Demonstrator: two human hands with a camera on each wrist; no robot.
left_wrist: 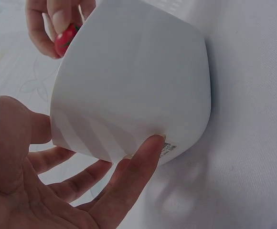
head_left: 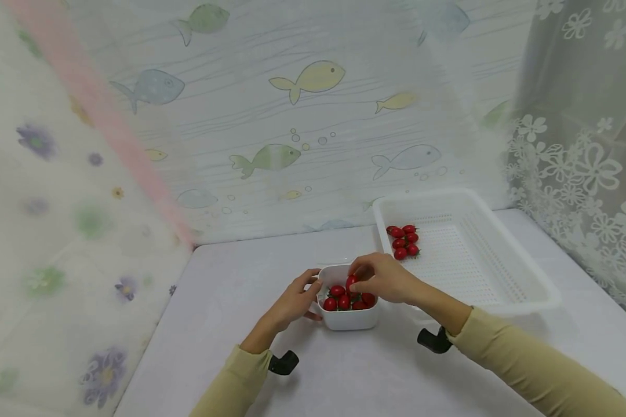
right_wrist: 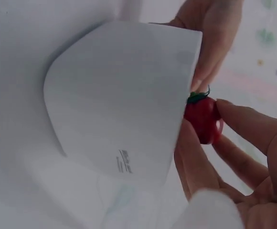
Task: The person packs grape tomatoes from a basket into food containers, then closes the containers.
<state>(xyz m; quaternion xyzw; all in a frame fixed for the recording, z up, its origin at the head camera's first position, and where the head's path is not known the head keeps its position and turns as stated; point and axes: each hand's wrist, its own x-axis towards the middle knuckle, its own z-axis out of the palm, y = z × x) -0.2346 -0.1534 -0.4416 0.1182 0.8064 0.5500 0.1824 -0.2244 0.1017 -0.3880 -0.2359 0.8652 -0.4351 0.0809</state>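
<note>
A small white container (head_left: pixel 349 320) with rounded corners stands on the table, holding several red cherry tomatoes (head_left: pixel 337 291). At its left side my left hand (head_left: pixel 293 301) holds it, thumb at the rim and fingers spread round the outer wall. In the left wrist view the little finger of the left hand (left_wrist: pixel 76 186) touches the wall (left_wrist: pixel 133 71) near a small printed label. Over the container's right part, my right hand (head_left: pixel 388 279) pinches one cherry tomato (right_wrist: pixel 204 118) between thumb and fingers. Its green stem end points toward the container in the right wrist view.
Behind and to the right lies a large white perforated basket (head_left: pixel 524 260), with several more cherry tomatoes (head_left: pixel 399 243) in its back left corner. A white cloth covers the table (head_left: pixel 219 301). Fish-patterned curtains (head_left: pixel 271 191) hang along the back edge.
</note>
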